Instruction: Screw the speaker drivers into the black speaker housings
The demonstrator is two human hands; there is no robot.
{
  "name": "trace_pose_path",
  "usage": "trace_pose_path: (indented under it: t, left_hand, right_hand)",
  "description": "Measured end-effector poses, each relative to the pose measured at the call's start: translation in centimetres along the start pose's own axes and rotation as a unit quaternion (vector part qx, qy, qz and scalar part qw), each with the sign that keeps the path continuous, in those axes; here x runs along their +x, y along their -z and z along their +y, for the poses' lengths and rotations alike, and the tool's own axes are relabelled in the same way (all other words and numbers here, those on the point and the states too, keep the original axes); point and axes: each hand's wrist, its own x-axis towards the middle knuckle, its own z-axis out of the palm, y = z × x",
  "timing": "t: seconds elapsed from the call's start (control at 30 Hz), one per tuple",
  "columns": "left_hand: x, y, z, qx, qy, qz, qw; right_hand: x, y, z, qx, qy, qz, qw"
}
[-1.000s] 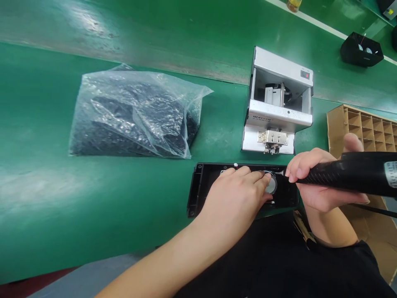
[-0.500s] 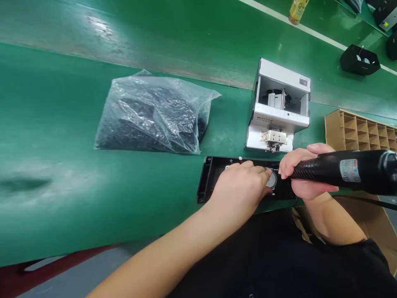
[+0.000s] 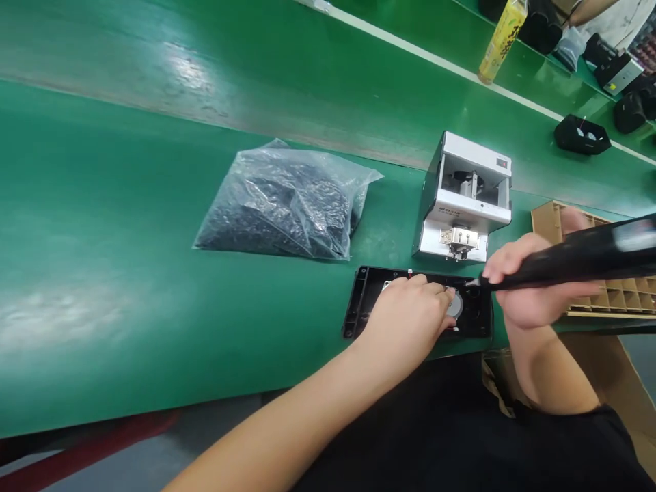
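Note:
My right hand (image 3: pixel 533 287) is wrapped round a black electric screwdriver (image 3: pixel 579 256), slightly blurred, its tip over the right part of a black plastic panel (image 3: pixel 476 321). This shallow panel lies flat on the green bench near its front edge. My left hand (image 3: pixel 410 307) rests over the panel's middle, its fingers curled against a round silver speaker driver (image 3: pixel 455 305) set in it. Much of the panel's inside is hidden under that hand. A small white connector (image 3: pixel 410 272) shows at the panel's back edge.
Behind the panel stands a silver screw feeder (image 3: pixel 464 198). To its left lies a clear plastic bag (image 3: pixel 287 201) of dark parts. A cardboard divider box (image 3: pixel 546 222) sits at right, partly behind the screwdriver. Farther back are a yellow bottle (image 3: pixel 502 44) and a black housing (image 3: pixel 581 134).
My right hand has tilted the screwdriver, its rear end rising and its tip showing beside the speaker driver. My left hand stays on the driver. The whole view has shifted a little.

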Motion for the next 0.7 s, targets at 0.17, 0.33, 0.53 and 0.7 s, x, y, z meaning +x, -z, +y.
trace_pose_path:
  t: [0.17,0.33,0.53,0.7]
  left_hand:
    - [-0.1,-0.7,-0.2,-0.003,-0.008,0.015,1.000]
    - [-0.3,-1.3,-0.4,-0.010,-0.021,0.045,0.999]
    - [-0.4,-1.7,-0.6,-0.019,-0.032,0.066,0.997]
    - [-0.6,-2.0,-0.7,-0.009,-0.038,0.077,0.996]
  right_hand:
    - [4.5,-2.0,-1.3,-0.027,0.075,0.038,0.996]
    - [5.3,-3.6,0.9,0.001,0.069,0.066,0.995]
    - [4.8,-3.7,2.2,0.060,0.079,0.058,0.993]
    - [4.7,-4.0,2.1,0.062,0.083,0.044,0.994]
